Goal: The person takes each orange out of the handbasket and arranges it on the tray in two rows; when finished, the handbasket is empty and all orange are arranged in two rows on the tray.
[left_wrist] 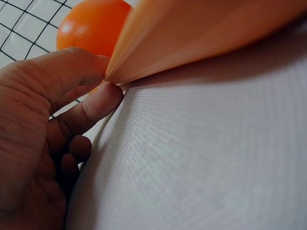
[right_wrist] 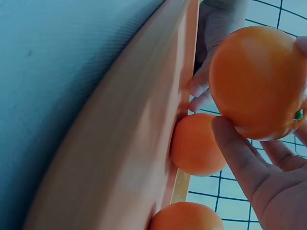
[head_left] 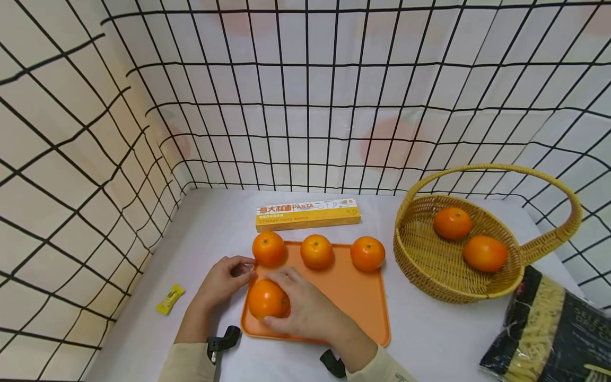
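My right hand (head_left: 305, 305) grips an orange (head_left: 268, 300) over the front left part of an orange tray (head_left: 353, 305); in the right wrist view fingers curve round this orange (right_wrist: 259, 81), its green stem mark showing. At the tray's left edge is my left hand (head_left: 224, 281), its thumb and a finger pinching the rim in the left wrist view. Along the tray's far side sit three more oranges: one at the left corner (head_left: 269, 249), one in the middle (head_left: 317, 252), one at the right corner (head_left: 367, 253).
Behind the tray lies a pasta box (head_left: 307, 215). A wicker basket (head_left: 415, 265) with a tall handle stands at right, holding two oranges (head_left: 452, 223). A black pasta bag (head_left: 549, 329) lies at front right, a small yellow packet (head_left: 170, 299) at left. Black wire mesh (head_left: 307, 109) surrounds the table.
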### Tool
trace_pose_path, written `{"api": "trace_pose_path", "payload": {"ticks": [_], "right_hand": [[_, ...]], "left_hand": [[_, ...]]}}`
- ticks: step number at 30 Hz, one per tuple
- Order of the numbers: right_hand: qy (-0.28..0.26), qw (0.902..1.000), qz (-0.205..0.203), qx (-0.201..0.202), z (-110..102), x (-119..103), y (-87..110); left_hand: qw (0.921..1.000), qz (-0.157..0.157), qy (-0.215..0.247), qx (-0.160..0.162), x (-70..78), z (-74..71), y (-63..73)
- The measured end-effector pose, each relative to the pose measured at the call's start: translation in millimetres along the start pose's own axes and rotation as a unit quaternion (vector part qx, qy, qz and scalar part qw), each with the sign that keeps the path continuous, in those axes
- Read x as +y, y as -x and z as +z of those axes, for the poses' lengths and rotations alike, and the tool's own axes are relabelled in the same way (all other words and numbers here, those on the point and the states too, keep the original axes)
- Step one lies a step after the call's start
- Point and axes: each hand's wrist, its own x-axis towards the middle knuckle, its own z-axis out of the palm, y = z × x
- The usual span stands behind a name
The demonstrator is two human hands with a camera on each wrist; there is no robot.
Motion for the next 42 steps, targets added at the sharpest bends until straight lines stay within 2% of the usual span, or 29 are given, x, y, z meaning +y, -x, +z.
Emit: {"api": "trace_pose_path", "payload": {"ticks": [8,17,24,27,34,42], "right_hand": [[0.016,0.9998,-0.003,-0.011,2,2,-1.9],[0.065,0.9968,-0.004,-0.047,11,1,-1.8],[0.113,0.9917,-0.054,-0.03,18,-3,-1.9],[0.115,0.991,-0.062,-0.028,21,-4,-1.2],[0.1,0.9929,-0.043,-0.048,22,-6,0.0],[0.111,0.9926,-0.041,-0.029,23,-6,-0.6]], "left_hand": [[1.0,-0.001,-0.002,0.006,-0.9,0.4,-0.2],[0.9999,0.0,0.009,0.008,-0.9,2.4,0.4],[0.9999,-0.003,0.01,0.007,-0.4,2.5,-0.2],[1.0,-0.002,0.007,0.007,-0.7,2.7,-0.2],[1.0,-0.005,0.007,0.005,-1.2,2.3,0.3],[1.0,0.0,0.005,0.006,-0.4,2.5,0.2]]}}
